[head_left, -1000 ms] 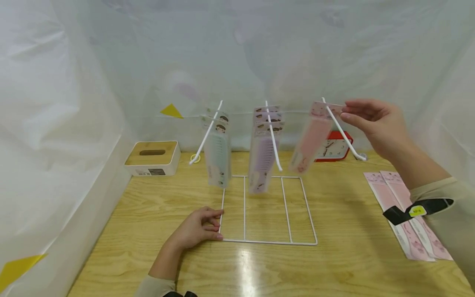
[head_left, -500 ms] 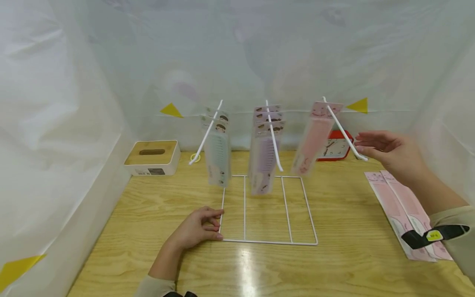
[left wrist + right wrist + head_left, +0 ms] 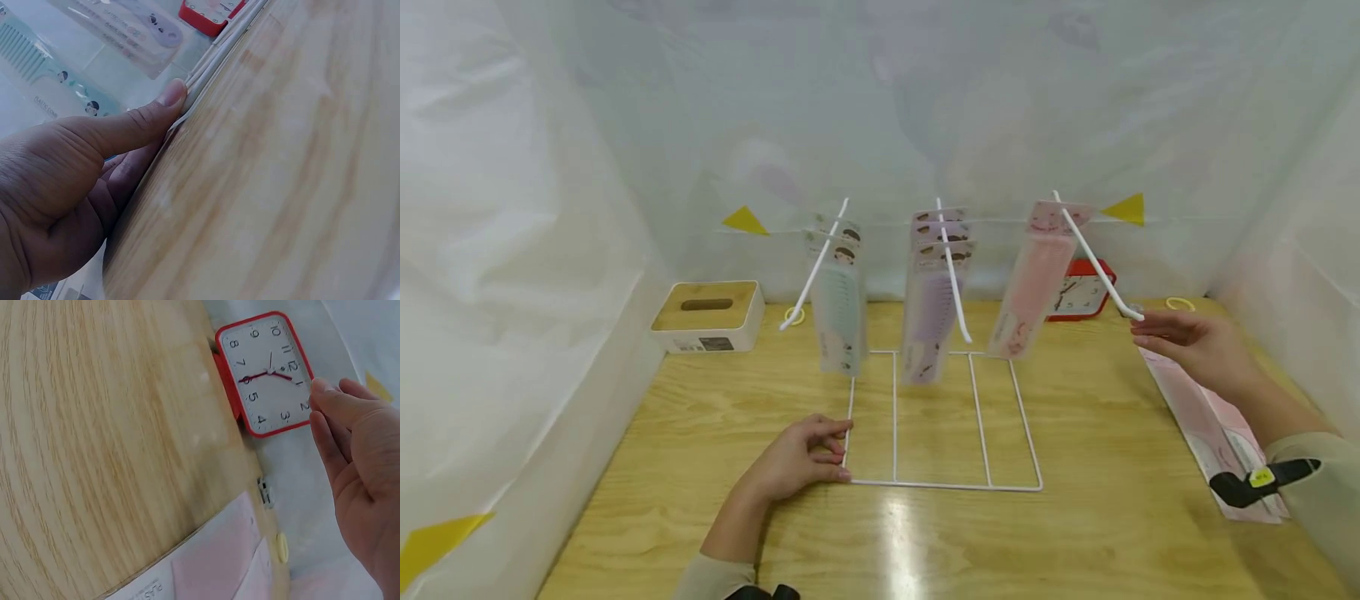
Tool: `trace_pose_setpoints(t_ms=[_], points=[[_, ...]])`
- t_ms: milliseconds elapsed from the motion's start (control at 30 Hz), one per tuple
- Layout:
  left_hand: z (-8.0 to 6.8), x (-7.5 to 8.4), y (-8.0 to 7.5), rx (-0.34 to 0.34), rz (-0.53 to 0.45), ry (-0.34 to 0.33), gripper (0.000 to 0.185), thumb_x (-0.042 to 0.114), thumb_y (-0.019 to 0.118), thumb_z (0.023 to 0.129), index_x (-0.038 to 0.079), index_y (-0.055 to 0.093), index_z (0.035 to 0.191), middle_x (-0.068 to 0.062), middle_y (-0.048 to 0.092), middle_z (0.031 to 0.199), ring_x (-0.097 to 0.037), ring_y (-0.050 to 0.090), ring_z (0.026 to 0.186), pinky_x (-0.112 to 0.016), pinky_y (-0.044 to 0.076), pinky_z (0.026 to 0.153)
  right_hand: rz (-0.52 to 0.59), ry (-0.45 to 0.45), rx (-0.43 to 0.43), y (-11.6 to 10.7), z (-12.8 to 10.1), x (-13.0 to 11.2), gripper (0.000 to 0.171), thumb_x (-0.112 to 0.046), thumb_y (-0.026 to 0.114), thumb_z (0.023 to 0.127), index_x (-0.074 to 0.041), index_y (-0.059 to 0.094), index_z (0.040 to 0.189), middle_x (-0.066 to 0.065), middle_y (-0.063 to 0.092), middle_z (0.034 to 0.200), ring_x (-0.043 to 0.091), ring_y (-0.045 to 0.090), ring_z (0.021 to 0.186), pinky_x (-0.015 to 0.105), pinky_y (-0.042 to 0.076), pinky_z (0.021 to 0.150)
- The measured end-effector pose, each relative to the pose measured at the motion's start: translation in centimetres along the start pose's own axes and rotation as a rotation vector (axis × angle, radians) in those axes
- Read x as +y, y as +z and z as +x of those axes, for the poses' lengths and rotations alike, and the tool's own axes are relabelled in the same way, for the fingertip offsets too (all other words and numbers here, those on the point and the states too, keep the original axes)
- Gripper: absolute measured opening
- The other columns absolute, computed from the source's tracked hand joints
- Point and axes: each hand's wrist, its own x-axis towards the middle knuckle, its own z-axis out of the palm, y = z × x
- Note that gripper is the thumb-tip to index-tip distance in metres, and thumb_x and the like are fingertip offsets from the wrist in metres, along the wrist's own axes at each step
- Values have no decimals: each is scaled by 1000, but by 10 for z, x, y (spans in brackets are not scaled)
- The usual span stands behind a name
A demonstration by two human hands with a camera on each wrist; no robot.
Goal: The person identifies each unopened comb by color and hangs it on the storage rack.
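Note:
A white wire display rack has its base [image 3: 940,486] on the wooden table and three prongs sticking out above it. My left hand [image 3: 793,458] grips the front left corner of the base; in the left wrist view the thumb [image 3: 144,125] presses on the wire. Packaged green combs [image 3: 838,308] hang on the left prong, purple ones [image 3: 931,317] on the middle prong. One pink comb package [image 3: 1037,275] hangs tilted on the right prong [image 3: 1097,267]. My right hand [image 3: 1206,350] holds nothing, its fingers beside that prong's tip. Pink comb packages [image 3: 1187,400] lie below it.
A red alarm clock [image 3: 1078,292] stands behind the right prong. At the back left sits a tissue box [image 3: 707,317] with a wooden lid. Yellow rings [image 3: 1180,304] lie near the back edge, and sheeting [image 3: 880,125] encloses the table.
My right hand has let go of the hanging pink comb package and moved down and right along the prong to its tip. The left hand stays in place.

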Motion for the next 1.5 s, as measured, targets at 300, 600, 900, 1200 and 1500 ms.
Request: trace_pose_setpoints(t_ms=[300,600,900,1200,1500], points=[[4,-1,-2,3,15,8,72,4,87,75,-4,55,139,-19,56,112,-23,63,103,-24,61,90,59,2,-30,-19,-6,60,38,18,60,90,9,62,127,-21,71,109,-7,68,96,9,59,78],[1,1,-1,8,9,-3,73,2,87,74,-6,55,138,-18,57,110,-21,64,99,-24,62,89,-319,187,-55,-24,-11,70,50,-15,77,89,10,60,129,-26,68,98,-19,59,84,0,51,69],[1,-1,1,5,16,-8,72,4,86,75,-4,55,139,-18,57,110,-21,64,100,-23,62,88,-509,245,-133,-26,-6,78,66,-43,78,86,-5,59,137,31,63,122,-16,46,82,9,44,63],[-3,1,0,8,-12,-10,73,0,86,74,-7,53,139,-20,56,111,-22,62,101,-25,61,90,-463,253,-174,-14,2,77,70,-45,79,85,-6,57,138,8,64,120,19,54,101,30,50,79],[-1,1,1,12,-9,-6,73,1,86,74,-7,54,139,-19,56,111,-20,63,101,-25,61,91,-435,383,-82,-5,-8,64,71,-53,69,91,-1,56,137,21,54,119,25,46,96,17,40,64]])
